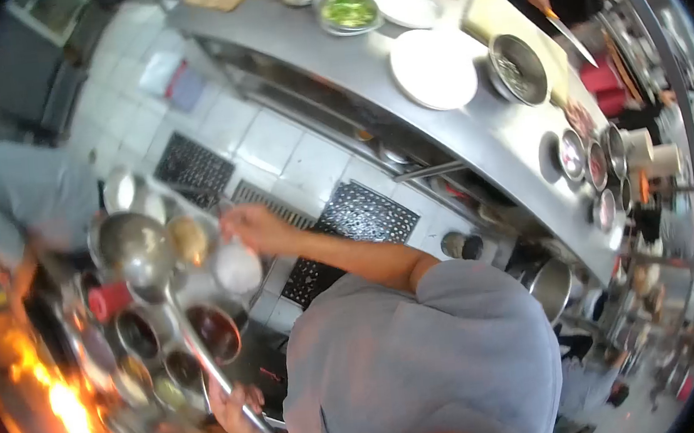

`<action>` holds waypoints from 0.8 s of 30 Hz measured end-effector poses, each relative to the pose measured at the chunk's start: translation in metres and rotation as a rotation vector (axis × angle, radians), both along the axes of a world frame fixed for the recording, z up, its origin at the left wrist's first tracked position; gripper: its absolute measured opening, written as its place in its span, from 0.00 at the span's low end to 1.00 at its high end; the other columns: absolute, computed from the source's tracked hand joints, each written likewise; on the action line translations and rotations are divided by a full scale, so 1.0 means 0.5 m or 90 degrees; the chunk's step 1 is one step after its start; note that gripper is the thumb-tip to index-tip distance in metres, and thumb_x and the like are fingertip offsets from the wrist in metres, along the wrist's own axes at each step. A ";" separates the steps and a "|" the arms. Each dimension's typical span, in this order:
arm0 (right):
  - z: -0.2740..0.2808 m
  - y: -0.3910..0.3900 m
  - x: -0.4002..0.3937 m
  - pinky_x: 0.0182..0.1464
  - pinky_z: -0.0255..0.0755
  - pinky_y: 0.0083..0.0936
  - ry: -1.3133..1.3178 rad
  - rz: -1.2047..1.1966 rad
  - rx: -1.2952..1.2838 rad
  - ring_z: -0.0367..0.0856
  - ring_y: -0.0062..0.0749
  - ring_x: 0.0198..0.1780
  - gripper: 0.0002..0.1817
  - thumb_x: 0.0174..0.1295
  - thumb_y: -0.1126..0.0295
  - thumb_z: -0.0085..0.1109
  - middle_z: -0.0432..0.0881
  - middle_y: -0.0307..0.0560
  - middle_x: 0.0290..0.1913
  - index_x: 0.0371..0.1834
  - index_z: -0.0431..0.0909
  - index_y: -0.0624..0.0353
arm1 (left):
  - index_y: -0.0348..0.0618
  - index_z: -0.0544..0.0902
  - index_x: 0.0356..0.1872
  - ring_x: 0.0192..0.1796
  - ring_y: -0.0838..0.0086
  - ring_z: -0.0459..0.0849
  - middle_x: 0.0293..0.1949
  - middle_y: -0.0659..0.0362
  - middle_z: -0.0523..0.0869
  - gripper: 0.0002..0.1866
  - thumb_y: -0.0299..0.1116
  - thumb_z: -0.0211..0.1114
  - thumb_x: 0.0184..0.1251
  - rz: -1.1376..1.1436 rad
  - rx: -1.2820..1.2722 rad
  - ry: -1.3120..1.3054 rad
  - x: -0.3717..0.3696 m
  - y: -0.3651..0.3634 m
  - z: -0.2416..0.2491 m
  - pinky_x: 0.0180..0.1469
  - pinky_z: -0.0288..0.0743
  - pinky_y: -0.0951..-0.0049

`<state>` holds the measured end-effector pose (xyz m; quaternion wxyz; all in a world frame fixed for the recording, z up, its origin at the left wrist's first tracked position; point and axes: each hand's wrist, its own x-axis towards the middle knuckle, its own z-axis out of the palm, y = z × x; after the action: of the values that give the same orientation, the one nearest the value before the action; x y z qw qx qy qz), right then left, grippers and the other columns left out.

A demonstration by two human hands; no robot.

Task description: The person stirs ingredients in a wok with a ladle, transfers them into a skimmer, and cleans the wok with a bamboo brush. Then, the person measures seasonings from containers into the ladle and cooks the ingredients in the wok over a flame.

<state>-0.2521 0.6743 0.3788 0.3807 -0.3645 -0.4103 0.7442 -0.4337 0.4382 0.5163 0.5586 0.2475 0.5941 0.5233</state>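
Beside the flames: sauce containers in a cluster, with the ladle slanting across.
Left hand: closed around the lower handle of the ladle, fingers wrapped over the metal.
Ladle: most of the shaft beyond the left hand, running up to the large metal bowl; exact join hard to tell.
Right hand: reached out over the near edge of the cluster, just above the white-filled container in the view, fingers bent and blurred; cannot tell whether pinching anything or touching the rim.
Around the shaft: red container and dark-sauce container on one side, red-sauce bowl on the other.
Past the black mats: long steel bench with white plates, bowl of chopped greens and deep metal bowl.
Across the bench: another person, orange-handled knife in hand.
Opposite side, near the flames: second person in grey.
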 end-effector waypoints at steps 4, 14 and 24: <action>-0.037 -0.047 0.007 0.21 0.62 0.16 0.089 0.011 -0.032 0.67 0.12 0.22 0.13 0.71 0.62 0.48 0.81 0.32 0.32 0.44 0.80 0.57 | 0.24 0.55 0.69 0.09 0.80 0.66 0.17 0.60 0.70 0.38 0.29 0.63 0.61 -0.028 0.048 -0.109 0.018 0.074 0.021 0.11 0.65 0.78; -0.063 -0.062 0.071 0.24 0.65 0.15 0.096 0.029 -0.091 0.68 0.14 0.25 0.14 0.73 0.65 0.46 0.82 0.38 0.38 0.52 0.77 0.61 | 0.39 0.50 0.73 0.07 0.82 0.61 0.21 0.61 0.67 0.35 0.31 0.58 0.70 -0.175 -0.063 -0.355 0.061 0.178 -0.021 0.06 0.59 0.77; -0.055 -0.026 0.116 0.26 0.66 0.13 0.030 0.031 -0.044 0.70 0.12 0.27 0.15 0.73 0.64 0.47 0.83 0.37 0.39 0.53 0.78 0.60 | 0.33 0.52 0.72 0.06 0.78 0.62 0.15 0.61 0.66 0.39 0.30 0.62 0.64 -0.064 -0.085 -0.259 0.088 0.165 0.002 0.06 0.55 0.77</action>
<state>-0.1944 0.6612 0.3515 0.3593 -0.3498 -0.3843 0.7751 -0.3898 0.5205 0.5175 0.7078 0.1285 0.4891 0.4932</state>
